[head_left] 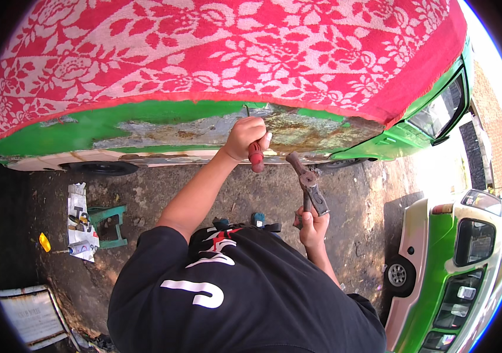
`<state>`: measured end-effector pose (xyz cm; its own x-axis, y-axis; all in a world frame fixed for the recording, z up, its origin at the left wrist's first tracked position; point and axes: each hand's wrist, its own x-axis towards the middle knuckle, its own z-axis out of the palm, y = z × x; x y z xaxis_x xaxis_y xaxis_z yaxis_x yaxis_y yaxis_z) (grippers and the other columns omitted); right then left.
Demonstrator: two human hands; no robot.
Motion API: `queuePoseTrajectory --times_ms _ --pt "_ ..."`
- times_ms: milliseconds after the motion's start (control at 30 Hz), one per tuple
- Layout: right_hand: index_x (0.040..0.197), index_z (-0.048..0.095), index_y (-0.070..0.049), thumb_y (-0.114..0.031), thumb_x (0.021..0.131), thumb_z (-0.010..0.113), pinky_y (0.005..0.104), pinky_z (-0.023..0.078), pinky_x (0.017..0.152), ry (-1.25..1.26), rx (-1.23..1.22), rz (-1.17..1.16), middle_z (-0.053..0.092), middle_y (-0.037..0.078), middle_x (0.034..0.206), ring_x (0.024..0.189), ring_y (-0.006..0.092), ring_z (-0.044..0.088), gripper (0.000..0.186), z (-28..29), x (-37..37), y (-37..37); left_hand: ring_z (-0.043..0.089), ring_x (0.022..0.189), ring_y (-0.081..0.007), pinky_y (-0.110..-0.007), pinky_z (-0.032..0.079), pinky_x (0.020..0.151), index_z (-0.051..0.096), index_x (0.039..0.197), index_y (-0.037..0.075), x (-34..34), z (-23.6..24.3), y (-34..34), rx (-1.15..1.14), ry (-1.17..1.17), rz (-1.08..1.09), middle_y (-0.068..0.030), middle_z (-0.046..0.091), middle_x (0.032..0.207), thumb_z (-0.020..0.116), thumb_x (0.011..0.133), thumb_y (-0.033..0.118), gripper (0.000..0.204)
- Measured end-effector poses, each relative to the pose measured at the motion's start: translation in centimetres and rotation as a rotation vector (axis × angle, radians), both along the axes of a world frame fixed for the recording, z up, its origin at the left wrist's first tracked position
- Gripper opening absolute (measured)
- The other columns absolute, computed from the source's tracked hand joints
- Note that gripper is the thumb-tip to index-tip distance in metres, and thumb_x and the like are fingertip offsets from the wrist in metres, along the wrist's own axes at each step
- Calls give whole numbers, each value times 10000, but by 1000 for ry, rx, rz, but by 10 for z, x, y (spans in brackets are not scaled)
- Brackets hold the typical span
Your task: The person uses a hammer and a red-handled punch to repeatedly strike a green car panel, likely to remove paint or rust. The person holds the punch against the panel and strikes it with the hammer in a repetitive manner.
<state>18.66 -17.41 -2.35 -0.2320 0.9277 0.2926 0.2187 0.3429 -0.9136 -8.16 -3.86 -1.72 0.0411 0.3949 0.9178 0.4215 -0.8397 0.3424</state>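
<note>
My left hand (245, 136) is closed around a red-handled tool, which looks like a screwdriver (256, 159). Its butt end points back toward me, and its tip is hidden by my fist at the vehicle's side. In front of my chest, my right hand (313, 228) grips a worn, rusty hammer (307, 177) by the handle. The hammer head is raised a little to the right of the red handle, apart from it. The green side panel (174, 132) before me has bare grey and rust-stained patches where paint is gone.
A red and pink floral cloth (233, 53) covers the vehicle's upper part. At left stand a green stool (110, 226), a printed sheet (78, 206) with a spray can (78, 247), and a yellow object (44, 242) on the ground. Another green and white van (439, 265) is parked at right.
</note>
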Motion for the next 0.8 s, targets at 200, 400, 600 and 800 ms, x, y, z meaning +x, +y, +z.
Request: queuePoseTrajectory --times_ms 200,400,600,800 --pt "664 568 -17 -330 944 560 272 427 459 -19 0 -18 554 44 538 485 138 591 420 4 0 1 443 513 -287 -404 375 483 408 597 39 4 2 -1 -12 -2 27 -90 405 595 660 706 5 277" --pt "659 567 -12 -320 935 571 277 416 460 -13 -27 -23 547 42 528 481 135 575 414 1 2 0 442 516 -294 -407 372 484 404 600 37 4 0 -2 -32 -4 45 -94 403 597 661 722 9 285" --pt "672 571 -11 -290 921 577 285 406 467 -36 -24 9 550 54 536 476 159 560 374 1 3 -1 434 491 -289 -404 363 467 404 595 38 6 4 3 -62 -8 62 -93 392 580 661 723 11 289" --pt "717 584 0 -320 900 598 349 408 491 146 238 128 529 113 576 513 278 554 369 -12 -2 4 430 475 -291 -405 363 460 400 592 34 11 5 8 -52 -11 78 -99 388 571 653 725 17 286"
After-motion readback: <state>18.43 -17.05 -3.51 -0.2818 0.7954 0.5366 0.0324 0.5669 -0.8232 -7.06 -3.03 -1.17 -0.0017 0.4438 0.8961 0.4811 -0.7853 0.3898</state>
